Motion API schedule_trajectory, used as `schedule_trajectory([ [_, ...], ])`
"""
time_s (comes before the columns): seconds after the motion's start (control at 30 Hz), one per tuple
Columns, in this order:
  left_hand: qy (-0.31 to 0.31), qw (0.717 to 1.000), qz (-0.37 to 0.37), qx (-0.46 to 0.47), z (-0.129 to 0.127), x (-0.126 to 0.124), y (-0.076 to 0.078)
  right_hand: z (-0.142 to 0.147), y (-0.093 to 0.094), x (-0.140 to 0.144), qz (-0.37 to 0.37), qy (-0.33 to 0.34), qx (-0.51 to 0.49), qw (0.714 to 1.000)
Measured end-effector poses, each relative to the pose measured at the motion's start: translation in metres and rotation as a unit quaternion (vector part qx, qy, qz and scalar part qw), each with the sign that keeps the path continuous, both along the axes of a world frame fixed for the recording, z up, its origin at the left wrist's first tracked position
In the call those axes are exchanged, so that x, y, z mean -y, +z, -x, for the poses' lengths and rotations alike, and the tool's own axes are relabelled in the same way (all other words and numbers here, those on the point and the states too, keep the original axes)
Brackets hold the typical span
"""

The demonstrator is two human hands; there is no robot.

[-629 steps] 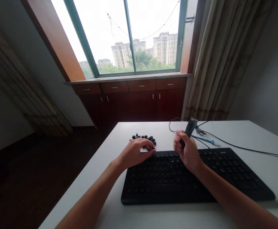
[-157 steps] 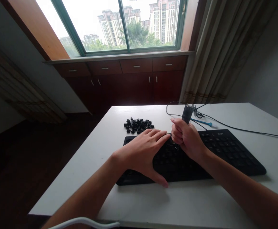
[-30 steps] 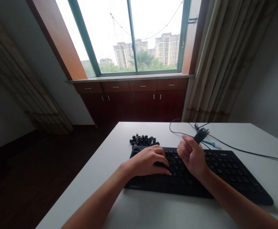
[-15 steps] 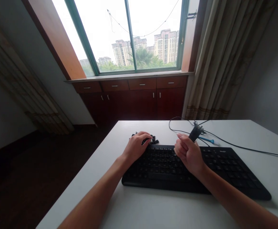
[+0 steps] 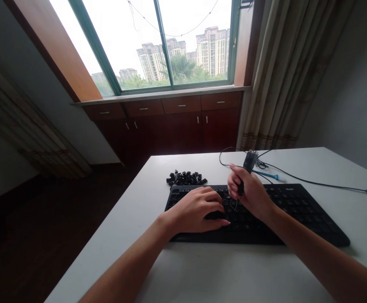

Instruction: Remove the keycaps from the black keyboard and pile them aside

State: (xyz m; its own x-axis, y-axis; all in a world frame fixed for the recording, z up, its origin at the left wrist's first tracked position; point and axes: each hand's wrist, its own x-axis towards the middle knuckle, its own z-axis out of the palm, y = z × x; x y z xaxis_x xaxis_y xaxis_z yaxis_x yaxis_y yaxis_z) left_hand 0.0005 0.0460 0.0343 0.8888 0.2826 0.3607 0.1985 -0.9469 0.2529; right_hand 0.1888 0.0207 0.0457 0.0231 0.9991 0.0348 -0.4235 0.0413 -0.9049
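Observation:
A black keyboard (image 5: 315, 219) lies on the white table, with many key positions on its left part bare of caps. My left hand (image 5: 199, 210) rests over its left-middle keys, fingers bent and thumb apart, holding nothing that I can see. My right hand (image 5: 249, 191) is closed in a fist around a black keycap puller brush (image 5: 250, 161). Its brush end points up and thin wire loops stick out below the fist, just above the keys. Behind the keyboard's left end lies a heap of loose black keycaps (image 5: 186, 178).
A thin blue tool (image 5: 268, 175) lies behind the keyboard, beside a tangled black cable (image 5: 312, 181) that runs off to the right. The white table (image 5: 129, 214) has its left edge near my left forearm. Beyond it stand wooden cabinets (image 5: 170, 130) under a window.
My left hand has moved from the keycap heap rightward and nearer, onto the keyboard, baring the heap. My right hand still holds the puller brush, now more upright. The view has shifted slightly.

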Motion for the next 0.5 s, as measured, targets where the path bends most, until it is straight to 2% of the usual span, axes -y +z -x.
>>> schedule_trajectory([
  [0.13, -0.01, 1.0, 0.02, 0.01, -0.002, 0.003, 0.0, 0.003, 0.0, 0.003, -0.016, 0.008, 0.016, 1.0],
  [0.27, 0.01, 0.996, 0.088, 0.018, -0.001, 0.002, 0.0, 0.008, 0.0, 0.008, -0.022, 0.036, 0.008, 0.999],
  [0.5, 0.013, 0.988, 0.154, 0.023, -0.001, 0.0, -0.003, 0.012, -0.001, 0.01, 0.061, 0.029, -0.046, 0.997],
])
